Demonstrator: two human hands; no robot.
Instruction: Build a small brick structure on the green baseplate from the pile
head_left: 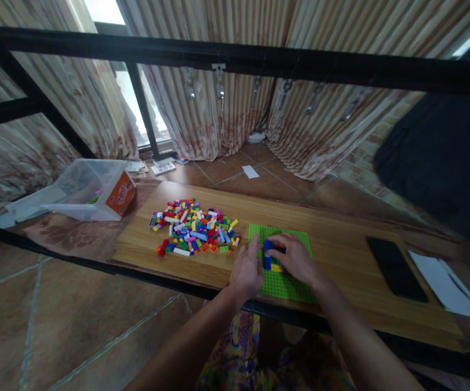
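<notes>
A green studded baseplate (287,288) lies on the wooden board in front of me. On it stand blue bricks (267,262) in an upright row, with a yellow brick (276,267) at the near end. My right hand (294,258) reaches in from the right, thumb and fingers bent and closed on a blue brick at the row's far part. Its fingers partly hide the bricks beneath. My left hand (246,269) rests over the baseplate's left edge, fingers stretched out beside the blue row and holding nothing visible.
A heap of mixed coloured bricks (196,228) spreads left of the baseplate on the wooden board (341,244). Farther left sits a clear plastic bin (84,212) with an orange label. A black phone-like slab (395,269) and white paper (446,282) lie right. A dark metal bar (235,54) crosses beyond.
</notes>
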